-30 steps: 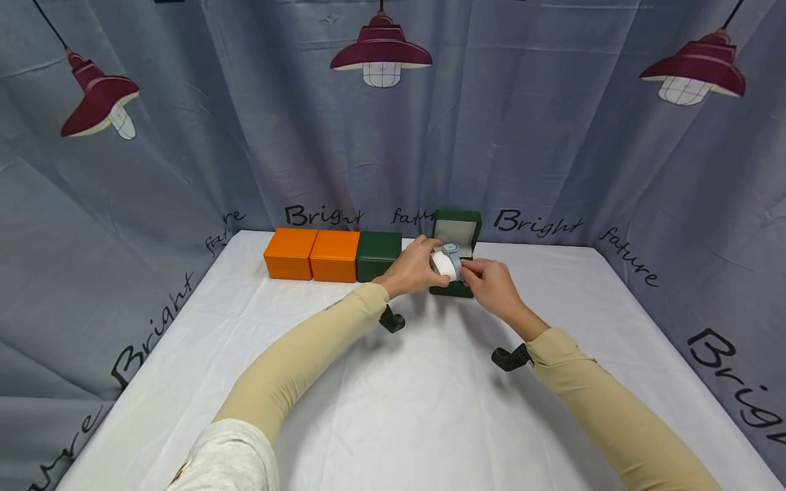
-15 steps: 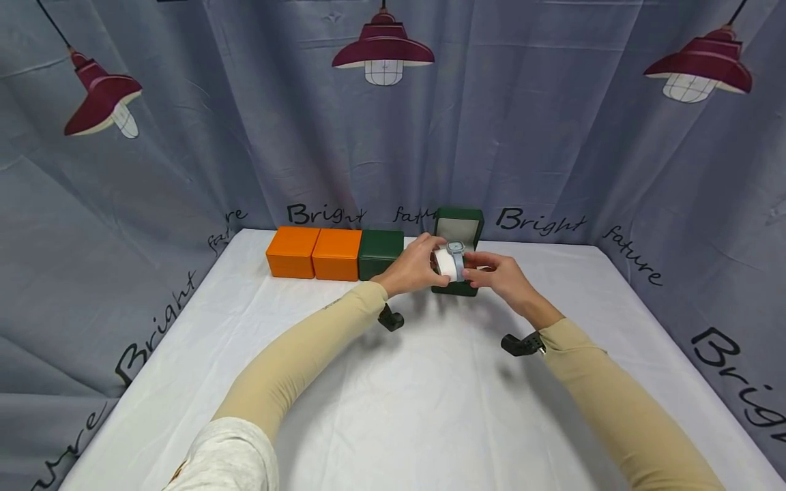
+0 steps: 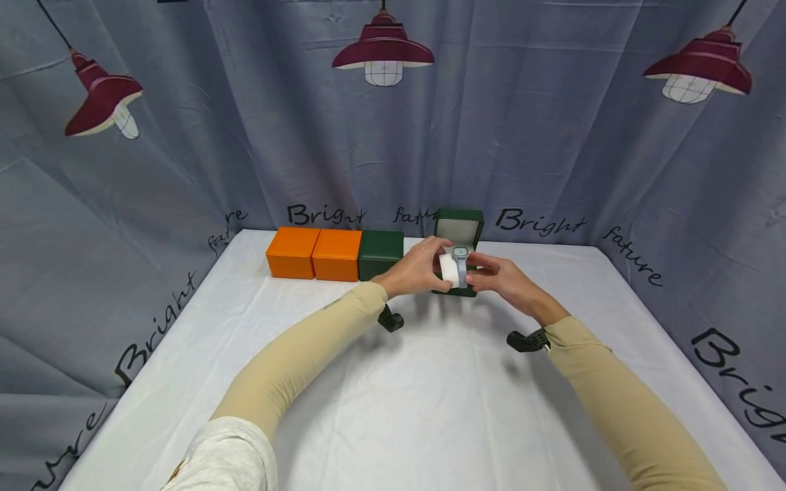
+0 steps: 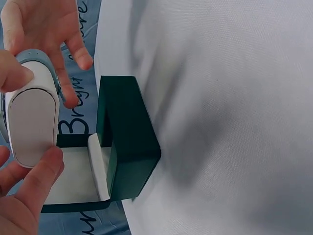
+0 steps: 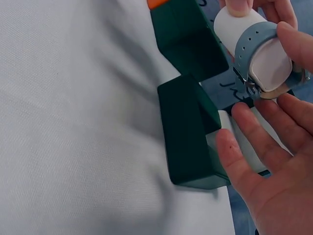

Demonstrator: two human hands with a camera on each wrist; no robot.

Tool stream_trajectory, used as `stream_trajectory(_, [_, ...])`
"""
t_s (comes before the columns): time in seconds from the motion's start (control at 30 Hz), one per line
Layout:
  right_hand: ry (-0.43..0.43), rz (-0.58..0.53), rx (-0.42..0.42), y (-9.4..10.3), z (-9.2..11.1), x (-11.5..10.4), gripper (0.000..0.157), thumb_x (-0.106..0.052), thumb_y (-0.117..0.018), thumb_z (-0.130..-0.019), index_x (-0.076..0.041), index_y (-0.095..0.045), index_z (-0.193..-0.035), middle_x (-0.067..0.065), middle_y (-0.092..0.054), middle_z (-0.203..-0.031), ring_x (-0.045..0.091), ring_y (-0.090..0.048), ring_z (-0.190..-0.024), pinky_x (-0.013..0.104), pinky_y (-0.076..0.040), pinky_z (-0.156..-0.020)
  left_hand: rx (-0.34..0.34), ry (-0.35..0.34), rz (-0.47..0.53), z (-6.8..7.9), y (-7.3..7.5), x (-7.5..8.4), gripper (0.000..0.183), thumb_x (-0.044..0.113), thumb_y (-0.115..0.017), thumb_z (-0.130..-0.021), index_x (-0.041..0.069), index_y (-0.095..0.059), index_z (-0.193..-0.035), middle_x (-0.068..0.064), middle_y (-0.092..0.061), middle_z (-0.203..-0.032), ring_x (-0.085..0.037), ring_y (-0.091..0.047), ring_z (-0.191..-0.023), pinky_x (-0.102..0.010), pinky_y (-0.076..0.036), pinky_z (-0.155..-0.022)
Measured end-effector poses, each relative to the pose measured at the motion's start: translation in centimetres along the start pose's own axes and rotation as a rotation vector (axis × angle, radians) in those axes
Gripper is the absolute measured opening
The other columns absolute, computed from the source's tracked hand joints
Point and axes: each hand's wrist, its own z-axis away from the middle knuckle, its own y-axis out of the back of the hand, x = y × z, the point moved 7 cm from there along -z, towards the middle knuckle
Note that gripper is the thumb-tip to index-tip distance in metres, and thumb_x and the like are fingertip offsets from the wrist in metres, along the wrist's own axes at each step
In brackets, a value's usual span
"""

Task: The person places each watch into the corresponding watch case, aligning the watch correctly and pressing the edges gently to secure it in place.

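Observation:
A watch point(image 3: 460, 254) with a light blue strap is wrapped around a white watch cushion point(image 3: 449, 270), raised in front of an open green watch box point(image 3: 459, 290). The left hand point(image 3: 419, 267) pinches the cushion between thumb and fingers from its left side. On the other side, the right hand point(image 3: 503, 281) holds the watch strap between thumb and fingertips, its other fingers spread. In the right wrist view, the strap point(image 5: 252, 44) shows its holes and metal buckle, and the cushion's end pokes out beyond it. The left wrist view shows the cushion's flat oval end point(image 4: 33, 127).
A closed green box point(image 3: 379, 254) and two orange boxes, one left point(image 3: 292, 252) and one right point(image 3: 336, 254), stand in a row to the left on the white-covered table point(image 3: 417, 409). Behind them hangs a grey-blue curtain point(image 3: 522, 136) with printed lamps and lettering.
The cushion and watch have shifted slightly right and toward the wearer, and the watch dial has turned more upright. The right hand has moved right, changing from a pinch to a wider hold.

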Motion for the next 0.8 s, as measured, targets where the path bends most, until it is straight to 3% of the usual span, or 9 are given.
stream_trajectory(0.47, [0.013,0.039,0.003,-0.43,-0.05,-0.05,0.082,-0.032,-0.073,-0.093,-0.009,-0.029,-0.159,0.015,-0.041,-0.157,0.03,-0.051,-0.13,0.055,-0.046,-0.105,-0.007,-0.029,0.014,0.07,-0.1,0.47,0.08,0.023,-0.083,-0.078,0.009,-0.042,-0.146,-0.004,-0.055,-0.125,-0.018,-0.06,-0.096,-0.024,-0.054,-0.08])
stream_trajectory(0.67, [0.021,0.061,0.017,-0.51,0.14,-0.54,0.083,-0.033,-0.073,-0.093,-0.013,-0.028,-0.16,0.014,-0.042,-0.155,0.028,-0.054,-0.124,0.058,-0.044,-0.104,-0.015,-0.001,0.107,0.16,-0.12,0.21,0.075,0.02,-0.082,-0.081,0.009,-0.044,-0.145,-0.006,-0.053,-0.135,-0.021,-0.06,-0.106,-0.026,-0.054,-0.088])
stream_trajectory(0.8, [0.026,0.066,0.027,-0.43,0.13,-0.59,0.086,-0.035,-0.073,-0.093,-0.017,-0.023,-0.161,0.014,-0.043,-0.153,0.029,-0.053,-0.125,0.06,-0.043,-0.104,-0.003,-0.001,0.116,0.23,-0.1,0.28,0.069,0.018,-0.082,-0.082,0.009,-0.047,-0.141,-0.007,-0.054,-0.136,-0.021,-0.06,-0.109,-0.026,-0.054,-0.091])
